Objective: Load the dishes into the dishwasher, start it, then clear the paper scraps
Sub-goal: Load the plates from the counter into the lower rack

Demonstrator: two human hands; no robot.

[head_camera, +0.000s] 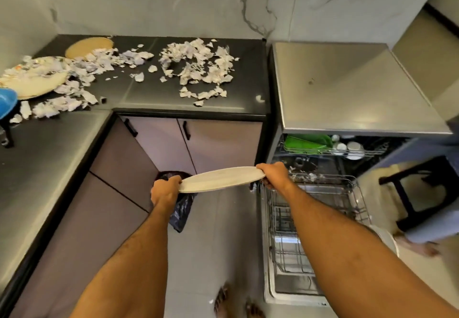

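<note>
Both forearms reach out from the bottom of the view, and between them a wide cream plate (pixel 221 179) hangs over the floor — the left hand (pixel 166 191) curls its fingers round the plate's left rim, the right hand (pixel 272 173) clasps the right rim, so each grip is closed on the plate. It is held nearly flat, tipped a little up toward the right, just beside the open dishwasher (pixel 347 89).

Going left to right: on the dark desk (pixel 62 149) a patterned plate (pixel 34 81) lies half buried in paper scraps (pixel 198 64), a tan round plate (pixel 89 47) sits behind it, and a bin with a dark bag (pixel 181 208) stands on the floor below the held plate. At right, the pulled-out lower rack (pixel 315 208) looks bare, while the upper rack (pixel 323 146) holds a green item and small white bowls.

To do this step well, I judge the plate should be swung right and turned on edge before it goes down — a flat plate will not seat between the tines. One hand could let go once the plate is upright, the other guiding it into a slot.
</note>
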